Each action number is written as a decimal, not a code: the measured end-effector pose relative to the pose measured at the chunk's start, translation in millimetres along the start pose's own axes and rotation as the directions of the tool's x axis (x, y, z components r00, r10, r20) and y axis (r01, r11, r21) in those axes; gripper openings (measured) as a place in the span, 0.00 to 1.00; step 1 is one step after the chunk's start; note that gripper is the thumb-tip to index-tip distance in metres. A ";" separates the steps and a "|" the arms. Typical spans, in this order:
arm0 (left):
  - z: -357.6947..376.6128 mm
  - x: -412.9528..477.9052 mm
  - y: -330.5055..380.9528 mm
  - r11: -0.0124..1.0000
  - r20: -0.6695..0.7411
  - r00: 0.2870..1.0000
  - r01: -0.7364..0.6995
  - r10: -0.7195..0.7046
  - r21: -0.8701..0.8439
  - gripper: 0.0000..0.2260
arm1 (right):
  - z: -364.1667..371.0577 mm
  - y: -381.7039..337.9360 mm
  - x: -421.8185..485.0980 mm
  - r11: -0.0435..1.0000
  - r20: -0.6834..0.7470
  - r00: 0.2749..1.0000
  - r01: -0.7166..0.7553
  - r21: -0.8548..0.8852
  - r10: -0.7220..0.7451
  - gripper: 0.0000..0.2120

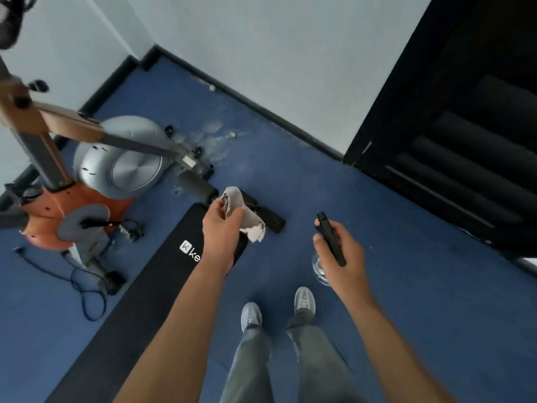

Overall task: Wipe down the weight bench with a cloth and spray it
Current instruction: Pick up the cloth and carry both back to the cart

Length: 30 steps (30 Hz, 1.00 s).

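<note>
**Fig. 1. Start of bench clean: cloth and sprayer in hand, pad not yet touched**

Head view, looking down. The L hand (220, 225) pinches a grey cloth (245, 209) between thumb and curled fingers. The cloth is bunched, its frayed end hangs free, and it is held above the far end of the weight bench (151, 286). The R hand (341, 255) wraps the spray bottle (331, 238), fingers round its black trigger head. The clear body shows below the palm, and the nozzle points far, off to the R of the bench over blue floor (421, 301).

The bench is a long black pad w/ white logo, running from near L to centre. Its foam leg rollers (271, 222) sit at the far end, just beyond the cloth. An orange-grey exercise bike (116, 164) stands far L and a dark rack (465, 141) far R. The person's shoes (251, 314) stand beside the bench.

Progress (judged): early. No wet patch or wipe streak is visible on the pad, though blur limits certainty. Neither cloth nor nozzle addresses the surface. Left to do: aim and spray the pad, then wipe its full length, incl. near end and prob. the rollers.
</note>
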<state>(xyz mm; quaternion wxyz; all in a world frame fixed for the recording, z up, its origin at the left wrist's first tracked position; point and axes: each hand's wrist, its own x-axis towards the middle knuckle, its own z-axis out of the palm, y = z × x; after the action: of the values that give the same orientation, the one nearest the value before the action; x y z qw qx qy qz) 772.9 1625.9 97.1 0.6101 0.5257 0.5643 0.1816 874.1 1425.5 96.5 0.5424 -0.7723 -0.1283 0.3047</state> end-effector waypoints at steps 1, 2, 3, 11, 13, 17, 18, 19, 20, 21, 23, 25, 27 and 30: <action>-1.1 -13.8 16.5 0.996 0.039 0.997 -0.070 0.067 0.061 0.12 | -6.2 -8.3 -5.9 1.000 -0.028 0.999 0.017 -0.007 -0.017 0.07; -3.1 -28.3 31.7 0.986 0.087 0.989 -0.131 0.122 0.101 0.18 | -11.8 -15.5 -12.0 0.999 -0.050 0.998 0.034 -0.023 -0.035 0.07; -5.6 -43.2 44.7 0.977 0.143 0.976 -0.182 0.166 0.109 0.24 | -17.0 -21.0 -18.9 0.998 -0.069 0.997 0.043 -0.041 -0.046 0.07; -30.0 -146.5 74.1 0.914 0.607 0.753 -0.393 0.254 0.105 0.39 | -45.6 -65.2 -121.0 0.999 -0.325 0.945 0.040 -0.013 -0.043 0.07; -31.7 -161.8 61.4 0.876 0.722 0.657 -0.458 0.217 0.153 0.34 | -47.9 -66.4 -159.0 1.000 -0.420 0.907 0.019 0.016 -0.011 0.07; -24.3 -191.7 27.2 0.764 0.843 0.527 -0.587 0.109 0.268 0.18 | -43.6 -38.4 -243.2 0.993 -0.620 0.776 -0.093 0.069 0.116 0.07; -21.3 -203.7 19.9 0.719 0.880 0.463 -0.648 0.110 0.251 0.16 | -40.4 -29.4 -266.0 0.988 -0.671 0.726 -0.117 0.099 0.153 0.08; -18.2 -217.0 13.7 0.667 0.917 0.380 -0.715 0.119 0.210 0.15 | -37.1 -22.6 -289.0 0.980 -0.720 0.666 -0.138 0.141 0.197 0.07; -15.3 -231.3 8.3 0.617 0.950 0.287 -0.771 0.121 0.155 0.15 | -33.4 -15.4 -312.0 0.971 -0.764 0.600 -0.157 0.179 0.237 0.07; -13.5 -247.2 3.9 0.577 0.976 0.195 -0.810 0.098 0.104 0.14 | -28.8 -7.3 -335.6 0.962 -0.803 0.531 -0.177 0.207 0.271 0.08; -11.8 -279.2 -4.9 0.505 0.999 0.049 -0.862 -0.004 0.044 0.15 | -17.0 8.5 -383.0 0.941 -0.847 0.412 -0.201 0.274 0.335 0.10; -10.0 -310.5 -16.9 0.433 0.996 -0.057 -0.901 -0.063 -0.025 0.20 | -4.6 22.7 -428.3 0.918 -0.864 0.311 -0.158 0.365 0.397 0.09; -5.9 -340.3 -31.9 0.360 0.980 -0.177 -0.924 -0.094 -0.133 0.21 | 4.9 36.4 -469.7 0.893 -0.879 0.171 -0.152 0.423 0.445 0.08; 1.7 -393.6 -58.3 0.362 0.933 -0.288 -0.911 -0.215 -0.198 0.15 | 12.3 57.9 -527.7 0.863 -0.868 -0.037 -0.093 0.496 0.495 0.10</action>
<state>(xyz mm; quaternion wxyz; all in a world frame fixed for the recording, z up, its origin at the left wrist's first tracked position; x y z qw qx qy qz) 635.7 1282.2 243.3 0.3786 0.8271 -0.3126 -0.2735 446.5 1134.0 215.6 0.5029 -0.6815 0.4975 -0.1875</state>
